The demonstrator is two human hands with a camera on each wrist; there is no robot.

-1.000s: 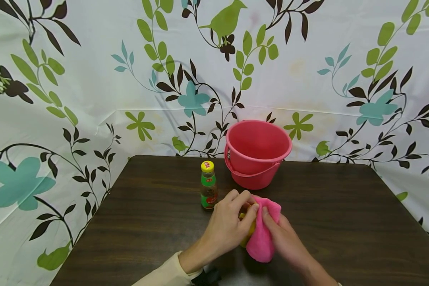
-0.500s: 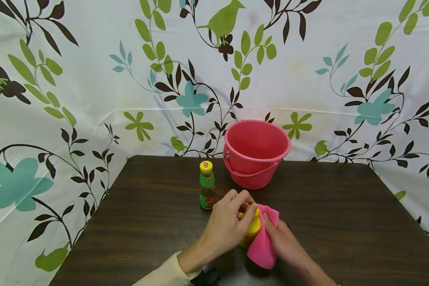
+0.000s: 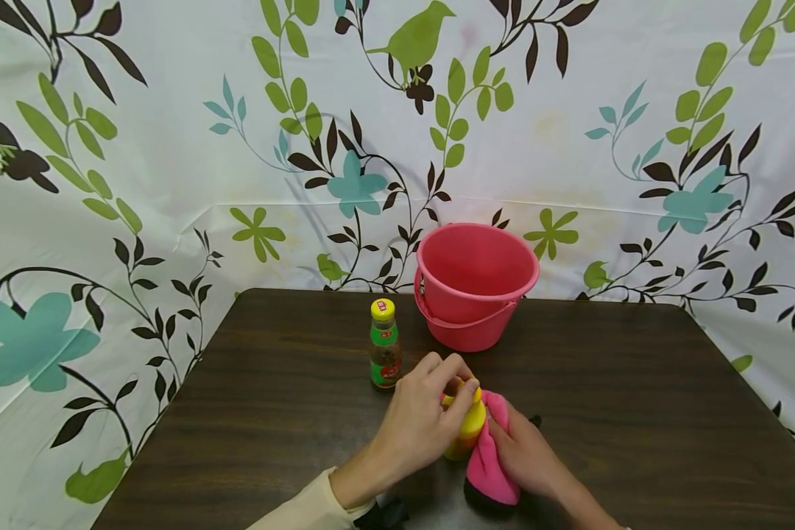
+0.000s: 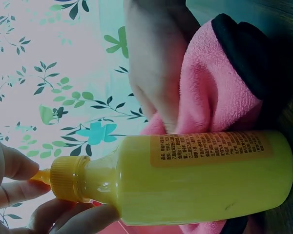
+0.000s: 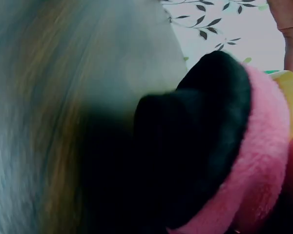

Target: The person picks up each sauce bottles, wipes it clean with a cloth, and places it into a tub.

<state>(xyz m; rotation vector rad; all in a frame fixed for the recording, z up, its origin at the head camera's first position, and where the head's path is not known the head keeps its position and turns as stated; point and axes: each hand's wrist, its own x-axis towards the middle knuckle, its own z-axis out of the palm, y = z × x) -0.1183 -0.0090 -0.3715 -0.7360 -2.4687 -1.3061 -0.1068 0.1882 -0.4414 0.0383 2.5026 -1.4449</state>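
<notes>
A yellow squeeze bottle (image 4: 205, 180) with a printed label stands on the table in front of me. At its top my left hand (image 3: 416, 416) pinches the tip of the orange-yellow cap (image 4: 68, 178), other fingers round the neck. My right hand (image 3: 530, 450) grips a folded pink cloth (image 3: 490, 471) with a dark edging, held against the bottle's right side. In the left wrist view the cloth wraps behind the bottle and shows on both sides of it. Fluffy pink pile and the black edging (image 5: 205, 131) fill much of the right wrist view.
Behind the left hand stands a glass bottle (image 3: 386, 350) with a yellow cap and green label. A pink bucket (image 3: 477, 324), handle lowered, is at the table's back edge. The dark wooden table (image 3: 291, 368) meets a leaf-patterned sheet (image 3: 172, 147).
My right hand has slid the cloth down the bottle and slightly right, so more of the yellow bottle shows. The left hand has stayed at the cap.
</notes>
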